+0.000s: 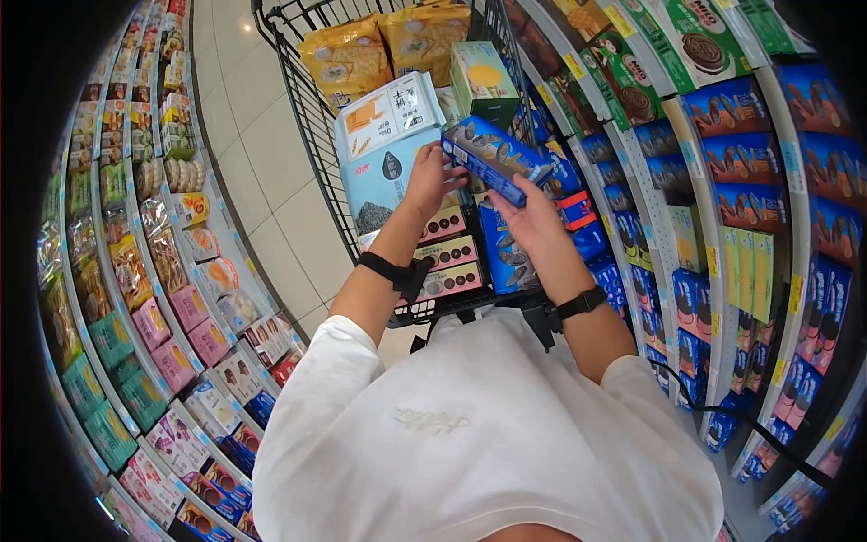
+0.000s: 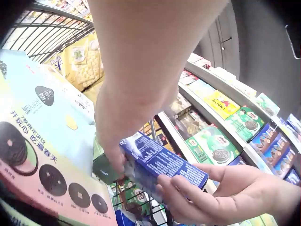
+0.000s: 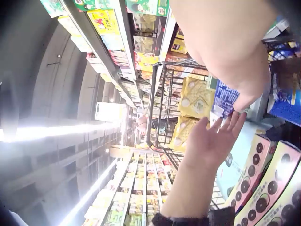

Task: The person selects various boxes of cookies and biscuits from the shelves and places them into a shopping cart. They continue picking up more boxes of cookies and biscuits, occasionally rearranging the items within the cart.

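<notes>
Cardboard cookie box, long and blue, hung above the black wire shopping cart, gripped by the right hand, the left hand uncurled at its end. Should that grip slacken, it could tumble in.

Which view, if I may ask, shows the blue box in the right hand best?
The head view, because the blue box shows nearly whole, its cookie picture visible. The left wrist view shows a side with white print, the right hand covering one end; the right wrist view, only part of it.
</notes>
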A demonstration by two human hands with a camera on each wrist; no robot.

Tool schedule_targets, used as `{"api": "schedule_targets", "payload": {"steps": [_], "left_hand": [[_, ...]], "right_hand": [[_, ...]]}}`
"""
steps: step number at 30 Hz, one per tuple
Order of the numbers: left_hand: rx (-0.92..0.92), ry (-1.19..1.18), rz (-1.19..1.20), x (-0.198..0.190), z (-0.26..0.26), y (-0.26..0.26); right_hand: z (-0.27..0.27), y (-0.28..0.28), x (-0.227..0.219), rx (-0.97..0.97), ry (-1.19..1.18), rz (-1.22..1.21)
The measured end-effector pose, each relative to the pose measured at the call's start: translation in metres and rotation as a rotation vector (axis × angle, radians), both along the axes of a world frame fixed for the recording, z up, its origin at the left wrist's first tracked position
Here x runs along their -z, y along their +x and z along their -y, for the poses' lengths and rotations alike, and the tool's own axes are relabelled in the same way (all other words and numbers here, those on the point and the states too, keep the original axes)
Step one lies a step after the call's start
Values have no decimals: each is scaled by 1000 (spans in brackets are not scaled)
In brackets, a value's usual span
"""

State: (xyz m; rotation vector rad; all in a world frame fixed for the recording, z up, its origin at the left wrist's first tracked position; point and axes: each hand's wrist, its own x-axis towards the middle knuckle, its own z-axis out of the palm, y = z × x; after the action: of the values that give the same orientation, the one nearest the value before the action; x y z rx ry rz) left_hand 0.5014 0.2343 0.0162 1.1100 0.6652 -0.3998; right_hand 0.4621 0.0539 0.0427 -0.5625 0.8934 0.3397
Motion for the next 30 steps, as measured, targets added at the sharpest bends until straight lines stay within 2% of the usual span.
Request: {"api": "schedule_targets", "payload": {"steps": [3, 5, 6, 8, 9, 11, 16, 18, 21, 25, 27, 29, 30], "left_hand": [[40, -28, 14, 1, 2, 9], [304, 162, 32, -2, 9, 12], [314, 156, 34, 1, 12, 15], [407, 198, 30, 13, 21, 21], [415, 194, 31, 25, 25, 25], [492, 281, 41, 51, 33, 28], [552, 143, -52, 50, 45, 31], [573, 119, -89, 49, 46, 32], [546, 58, -50, 55, 48, 31], [389, 50, -79, 39, 58, 28], [313, 10, -98, 28, 58, 29], [425, 10, -180, 20, 58, 31], [420, 9, -181, 33, 54, 33]], "right_hand": [[-17, -3, 1, -46, 82, -62], [-22, -2, 8, -114, 185, -145], [-23, 0, 14, -103, 180, -144], [-24, 3, 25, -149, 279, -231], [-21, 2, 29, -238, 267, -171], [-18, 0, 32, -233, 251, -194], [-2, -7, 18, -243, 157, -174], [7, -7, 16, -299, 120, -80], [14, 1, 13, -388, 87, -113], [16, 6, 8, -464, 31, -105], [19, 3, 3, -557, -87, -22], [21, 3, -2, -585, -100, -38], [21, 4, -7, -606, -112, -50]]}}
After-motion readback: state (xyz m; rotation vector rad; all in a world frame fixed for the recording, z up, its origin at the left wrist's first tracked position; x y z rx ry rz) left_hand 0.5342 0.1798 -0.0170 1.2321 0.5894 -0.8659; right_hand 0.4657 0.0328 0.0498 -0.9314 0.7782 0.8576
